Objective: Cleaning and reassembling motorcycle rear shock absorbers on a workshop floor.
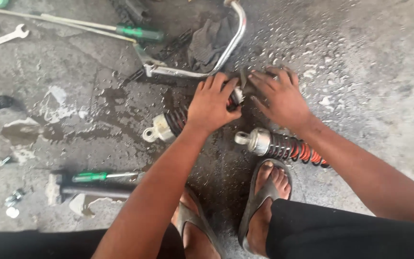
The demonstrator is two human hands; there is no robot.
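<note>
Lying across the wet concrete floor (pixel 360 72), a bent chrome tube (pixel 226 52) beside a dark rag (pixel 209 38). Resting just below, near the sandalled feet, a second red-sprung shock absorber (pixel 283 146). Wrapping around the upper shock absorber (pixel 168 124), left hand (pixel 212 103), grip pressed together on its spring. Touching that absorber's far end, right hand (pixel 281 96), fingers spread. Sitting further left, a green-handled screwdriver (pixel 101 176).

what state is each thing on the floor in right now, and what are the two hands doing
left hand: grip closed around the upper shock absorber, lying flat
right hand: fingers spread, resting at that shock's far end
second shock absorber: lying loose by the feet
chrome bar: on the floor
green-handled screwdriver: lying untouched
wrench: lying untouched
concrete floor: wet, stained
</note>
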